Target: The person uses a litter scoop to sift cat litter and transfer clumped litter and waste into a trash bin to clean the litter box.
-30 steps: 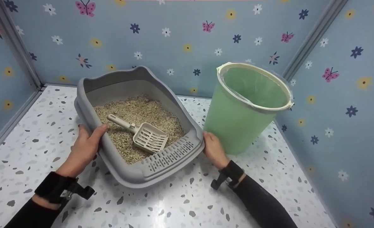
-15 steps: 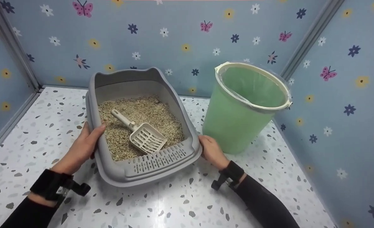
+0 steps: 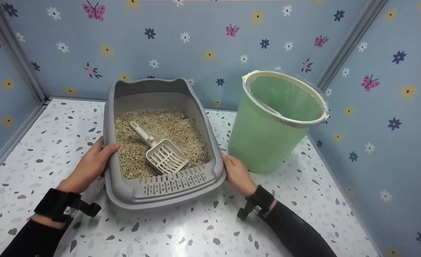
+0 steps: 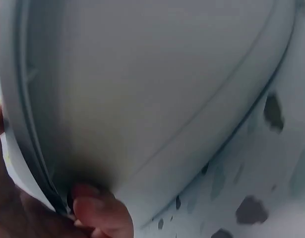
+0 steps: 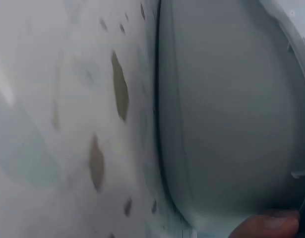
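Note:
A grey litter box stands left of centre in the head view, with tan granular litter inside. On the litter lies a beige slotted litter scoop, its handle toward the back left. My left hand grips the box's left rim, thumb on top; the left wrist view shows fingers curled under the rim beside the outer wall. My right hand holds the rim at the front right corner. In the right wrist view a fingertip shows under that rim, the rest of the hand hidden.
A green bin with a cream rim and clear liner stands just right of the box. Flower-patterned blue walls rise behind and at both sides. The surface underneath is white with grey speckles.
The litter box has turned from a slant to nearly straight, its back end swinging right. Both hands have kept hold of it. The scoop has turned along with the box.

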`<state>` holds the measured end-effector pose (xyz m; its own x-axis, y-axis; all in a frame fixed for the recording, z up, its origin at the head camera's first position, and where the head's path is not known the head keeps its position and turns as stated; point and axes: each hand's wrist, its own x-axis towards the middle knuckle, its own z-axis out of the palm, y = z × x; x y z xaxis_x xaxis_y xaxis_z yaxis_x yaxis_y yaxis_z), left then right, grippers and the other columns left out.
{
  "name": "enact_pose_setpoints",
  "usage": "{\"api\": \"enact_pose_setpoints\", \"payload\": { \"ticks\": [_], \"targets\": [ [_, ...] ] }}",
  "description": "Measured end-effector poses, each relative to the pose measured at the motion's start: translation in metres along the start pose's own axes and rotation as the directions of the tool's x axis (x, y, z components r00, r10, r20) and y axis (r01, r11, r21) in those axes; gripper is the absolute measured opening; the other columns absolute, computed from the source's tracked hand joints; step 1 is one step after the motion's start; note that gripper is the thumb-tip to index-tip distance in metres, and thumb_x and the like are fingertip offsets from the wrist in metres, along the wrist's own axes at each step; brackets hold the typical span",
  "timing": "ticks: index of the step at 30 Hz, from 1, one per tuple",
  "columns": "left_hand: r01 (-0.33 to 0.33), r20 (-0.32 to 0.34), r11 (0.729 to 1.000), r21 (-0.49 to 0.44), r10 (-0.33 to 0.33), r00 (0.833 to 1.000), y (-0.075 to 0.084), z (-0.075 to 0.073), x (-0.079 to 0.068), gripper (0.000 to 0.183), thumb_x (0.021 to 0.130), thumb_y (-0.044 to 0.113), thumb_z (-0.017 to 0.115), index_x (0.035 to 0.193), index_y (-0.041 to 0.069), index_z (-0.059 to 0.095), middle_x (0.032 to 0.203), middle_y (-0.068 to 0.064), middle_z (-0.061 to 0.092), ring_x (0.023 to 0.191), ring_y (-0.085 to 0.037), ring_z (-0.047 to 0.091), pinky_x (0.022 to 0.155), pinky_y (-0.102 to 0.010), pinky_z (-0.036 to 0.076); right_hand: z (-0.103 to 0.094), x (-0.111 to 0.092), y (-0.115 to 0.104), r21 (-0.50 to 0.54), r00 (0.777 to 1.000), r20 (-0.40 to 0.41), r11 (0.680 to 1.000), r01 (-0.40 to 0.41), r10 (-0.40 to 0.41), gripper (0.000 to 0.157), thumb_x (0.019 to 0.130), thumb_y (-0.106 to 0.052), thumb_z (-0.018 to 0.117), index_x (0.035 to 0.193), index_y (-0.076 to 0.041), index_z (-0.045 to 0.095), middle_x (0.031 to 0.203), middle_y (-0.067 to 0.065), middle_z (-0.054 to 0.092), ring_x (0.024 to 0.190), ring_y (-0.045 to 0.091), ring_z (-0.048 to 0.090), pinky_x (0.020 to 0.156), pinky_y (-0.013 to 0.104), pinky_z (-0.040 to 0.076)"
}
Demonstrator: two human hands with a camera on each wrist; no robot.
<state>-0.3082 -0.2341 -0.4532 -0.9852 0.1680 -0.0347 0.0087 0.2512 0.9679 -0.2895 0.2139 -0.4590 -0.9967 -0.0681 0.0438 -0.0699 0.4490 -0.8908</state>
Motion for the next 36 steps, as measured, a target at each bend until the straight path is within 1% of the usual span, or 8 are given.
{"api": "enact_pose_setpoints", "payload": {
  "ticks": [6,11,16,19,22,26,31,36],
  "targets": [
    [-0.027,0.042,0.999,0.026,0.026,0.999,-0.002,-0.011,0.010,0.084,0.119,0.055,0.044,0.179,0.011,0.007,0.140,-0.031,0.060,0.103,-0.023,0.073,0.079,-0.030,0.062,0.006,-0.019,-0.001,0.028,0.999,0.021,0.999,0.026,-0.027,0.040,0.122,-0.023,0.042,0.089,-0.011,0.060,0.066,-0.005,0.050,0.057,0.010,0.047,0.055,0.023,0.040],
    [-0.013,0.093,0.999,0.033,0.010,0.996,0.003,-0.008,0.011,0.084,0.118,0.058,0.041,0.180,0.018,0.000,0.153,-0.034,0.053,0.121,-0.036,0.069,0.100,-0.037,0.060,-0.001,-0.020,-0.002,0.163,0.997,0.079,0.986,-0.017,0.004,0.041,0.121,-0.022,0.043,0.083,-0.012,0.055,0.063,-0.006,0.045,0.054,0.008,0.041,0.052,0.021,0.036],
    [-0.018,0.127,1.000,0.004,0.017,0.992,0.004,0.004,-0.002,0.087,0.119,0.055,0.044,0.179,0.019,-0.008,0.177,-0.031,0.026,0.154,-0.049,0.044,0.131,-0.064,0.026,-0.006,0.011,0.020,0.106,1.000,0.019,0.994,0.008,-0.010,0.043,0.118,-0.032,0.046,0.101,-0.007,0.075,0.077,0.000,0.062,0.069,0.013,0.059,0.064,0.026,0.051],
    [-0.013,0.117,1.000,0.016,0.011,0.993,0.003,0.006,-0.009,0.085,0.119,0.053,0.046,0.180,0.019,-0.003,0.172,-0.031,0.038,0.148,-0.047,0.053,0.126,-0.059,0.040,-0.004,0.039,0.055,0.034,0.999,-0.026,0.999,0.026,-0.025,0.044,0.118,-0.037,0.047,0.104,-0.011,0.080,0.083,0.004,0.068,0.076,0.019,0.065,0.071,0.033,0.054],
    [-0.005,0.107,1.000,0.027,0.002,0.994,0.004,0.005,-0.010,0.082,0.119,0.053,0.048,0.180,0.015,0.008,0.135,-0.028,0.068,0.105,-0.031,0.073,0.088,-0.040,0.063,-0.002,0.057,0.088,0.004,0.998,-0.040,0.999,0.053,-0.053,0.043,0.119,-0.038,0.046,0.110,-0.015,0.082,0.092,0.005,0.074,0.086,0.024,0.071,0.081,0.040,0.059],
    [0.003,0.121,1.000,0.020,-0.005,0.993,0.004,-0.002,-0.005,0.078,0.119,0.051,0.050,0.179,0.013,0.019,0.088,-0.009,0.066,0.062,-0.014,0.053,0.053,-0.028,0.046,0.003,0.057,0.097,-0.052,0.995,-0.079,0.997,0.059,-0.063,0.043,0.120,-0.038,0.046,0.125,-0.016,0.082,0.114,0.003,0.081,0.111,0.025,0.075,0.105,0.048,0.058],
    [-0.001,0.124,0.999,0.037,-0.004,0.992,0.000,-0.011,0.002,0.080,0.119,0.051,0.049,0.180,0.014,0.014,0.122,-0.025,0.073,0.086,-0.014,0.072,0.070,-0.026,0.059,0.011,0.037,0.076,-0.104,0.990,-0.098,0.990,0.096,-0.107,0.046,0.120,-0.038,0.045,0.113,-0.013,0.082,0.111,0.006,0.080,0.109,0.025,0.074,0.100,0.047,0.059],
    [0.007,0.131,0.998,0.059,-0.015,0.991,-0.002,-0.017,0.008,0.078,0.120,0.050,0.046,0.179,0.014,0.009,0.155,-0.031,0.058,0.115,-0.020,0.074,0.094,-0.022,0.058,0.015,0.012,0.042,-0.114,0.979,-0.077,0.977,0.178,-0.188,0.048,0.120,-0.034,0.041,0.088,-0.011,0.069,0.086,0.009,0.067,0.087,0.028,0.068,0.083,0.048,0.058]
  ]
}}
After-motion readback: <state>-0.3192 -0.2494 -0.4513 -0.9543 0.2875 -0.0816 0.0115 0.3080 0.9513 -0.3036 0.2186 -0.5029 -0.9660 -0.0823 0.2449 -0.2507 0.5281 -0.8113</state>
